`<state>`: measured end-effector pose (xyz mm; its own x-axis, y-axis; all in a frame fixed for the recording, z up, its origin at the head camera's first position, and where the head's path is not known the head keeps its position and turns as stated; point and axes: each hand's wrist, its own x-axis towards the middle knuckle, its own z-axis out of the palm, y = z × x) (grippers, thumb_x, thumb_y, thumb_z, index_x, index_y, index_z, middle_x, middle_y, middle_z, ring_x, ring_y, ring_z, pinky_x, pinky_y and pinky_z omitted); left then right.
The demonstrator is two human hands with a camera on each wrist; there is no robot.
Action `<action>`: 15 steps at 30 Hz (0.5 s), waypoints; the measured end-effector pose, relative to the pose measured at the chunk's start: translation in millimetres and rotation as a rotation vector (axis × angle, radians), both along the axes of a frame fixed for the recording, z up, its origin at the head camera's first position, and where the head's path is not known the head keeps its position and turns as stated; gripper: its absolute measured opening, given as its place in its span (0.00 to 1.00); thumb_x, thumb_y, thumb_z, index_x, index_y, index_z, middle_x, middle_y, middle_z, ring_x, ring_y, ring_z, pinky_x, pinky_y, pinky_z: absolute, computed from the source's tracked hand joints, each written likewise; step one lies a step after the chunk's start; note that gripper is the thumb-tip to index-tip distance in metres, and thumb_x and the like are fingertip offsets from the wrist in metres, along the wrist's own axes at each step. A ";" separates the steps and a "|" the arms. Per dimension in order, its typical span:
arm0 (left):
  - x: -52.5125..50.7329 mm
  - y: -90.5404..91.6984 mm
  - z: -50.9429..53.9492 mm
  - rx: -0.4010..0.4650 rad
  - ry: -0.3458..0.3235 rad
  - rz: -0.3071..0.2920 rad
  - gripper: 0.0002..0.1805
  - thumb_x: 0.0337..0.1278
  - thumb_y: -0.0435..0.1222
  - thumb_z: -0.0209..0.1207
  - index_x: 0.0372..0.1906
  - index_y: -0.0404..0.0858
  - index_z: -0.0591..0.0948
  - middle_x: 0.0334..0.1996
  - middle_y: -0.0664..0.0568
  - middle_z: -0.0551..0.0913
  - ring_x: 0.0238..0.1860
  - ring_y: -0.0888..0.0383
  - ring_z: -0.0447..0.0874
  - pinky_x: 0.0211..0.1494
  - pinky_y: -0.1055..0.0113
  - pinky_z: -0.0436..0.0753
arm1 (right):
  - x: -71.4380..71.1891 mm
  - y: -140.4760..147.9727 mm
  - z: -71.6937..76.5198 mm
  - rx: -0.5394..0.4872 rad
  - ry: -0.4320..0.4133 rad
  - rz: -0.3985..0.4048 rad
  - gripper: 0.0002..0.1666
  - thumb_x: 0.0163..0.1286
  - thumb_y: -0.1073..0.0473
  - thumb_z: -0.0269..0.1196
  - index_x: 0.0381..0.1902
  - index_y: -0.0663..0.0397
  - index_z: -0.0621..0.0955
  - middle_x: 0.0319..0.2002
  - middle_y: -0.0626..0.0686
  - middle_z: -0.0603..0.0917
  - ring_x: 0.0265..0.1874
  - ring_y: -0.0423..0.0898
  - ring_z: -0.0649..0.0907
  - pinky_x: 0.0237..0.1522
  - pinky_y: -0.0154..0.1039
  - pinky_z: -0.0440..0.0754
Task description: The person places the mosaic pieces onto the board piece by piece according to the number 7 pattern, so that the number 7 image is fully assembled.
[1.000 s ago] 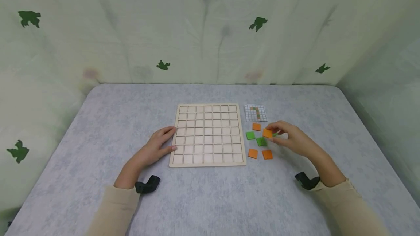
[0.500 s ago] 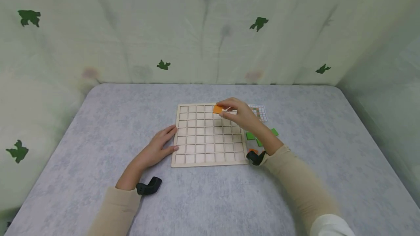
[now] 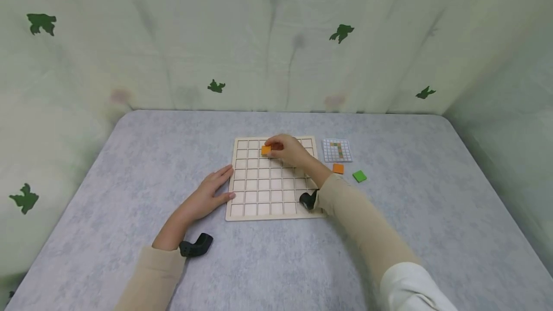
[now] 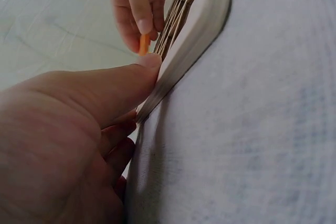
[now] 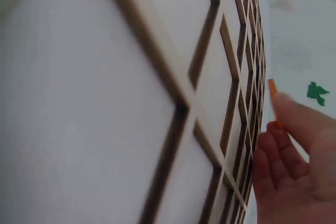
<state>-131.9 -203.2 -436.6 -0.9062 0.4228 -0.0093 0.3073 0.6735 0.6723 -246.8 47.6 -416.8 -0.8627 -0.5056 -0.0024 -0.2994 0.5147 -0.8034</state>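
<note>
A pale wooden grid board [image 3: 263,184] lies on the table. Over its second row from the back, my right hand [image 3: 288,150] pinches an orange tile [image 3: 266,150] between thumb and fingers. In the right wrist view the orange tile [image 5: 272,88] stands on edge in the fingers of that hand [image 5: 299,156]. My left hand [image 3: 207,195] rests at the board's left edge, fingers and thumb spread and touching the rim; in the left wrist view the thumb of this hand [image 4: 68,124] lies on the board's side [image 4: 197,40].
Right of the board lie a small pattern card [image 3: 337,150], an orange tile [image 3: 338,168] and a green tile [image 3: 359,176]. My right sleeve [image 3: 363,220] crosses the board's front right corner and hides the table there. A pale curtain [image 3: 276,37] hangs behind the table.
My right hand has carried the orange tile from the loose tiles at the right, leftward over the board's back part. My left hand has stayed at the left edge.
</note>
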 end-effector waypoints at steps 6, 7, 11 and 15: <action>-0.2 0.2 -0.2 0.010 -0.007 0.007 0.38 0.57 0.42 0.57 0.67 0.31 0.55 0.68 0.42 0.50 0.67 0.40 0.41 0.64 0.45 0.43 | 1.1 -6.4 -4.9 0.090 0.043 0.019 0.17 0.61 0.62 0.62 0.49 0.51 0.80 0.42 0.49 0.76 0.40 0.42 0.73 0.43 0.35 0.71; -0.2 0.1 -0.3 0.009 -0.008 0.007 0.38 0.57 0.42 0.57 0.67 0.31 0.55 0.68 0.42 0.50 0.67 0.40 0.41 0.64 0.45 0.44 | 1.3 -7.3 -4.8 0.104 0.052 0.023 0.17 0.61 0.63 0.61 0.49 0.51 0.80 0.41 0.48 0.76 0.39 0.42 0.72 0.43 0.35 0.71; -0.3 -1.0 -1.2 0.002 -0.008 0.006 0.38 0.57 0.43 0.57 0.67 0.31 0.55 0.68 0.42 0.50 0.67 0.40 0.41 0.63 0.44 0.44 | 2.4 -9.3 -2.0 0.128 0.049 0.032 0.16 0.62 0.63 0.61 0.49 0.50 0.80 0.39 0.49 0.75 0.37 0.44 0.71 0.41 0.37 0.71; -0.5 -0.6 -1.1 0.008 -0.002 0.001 0.38 0.57 0.42 0.57 0.67 0.31 0.55 0.68 0.42 0.50 0.67 0.40 0.41 0.63 0.44 0.44 | 4.0 -6.0 0.6 0.098 -0.008 0.011 0.20 0.61 0.62 0.62 0.53 0.50 0.78 0.43 0.49 0.74 0.40 0.43 0.72 0.43 0.37 0.71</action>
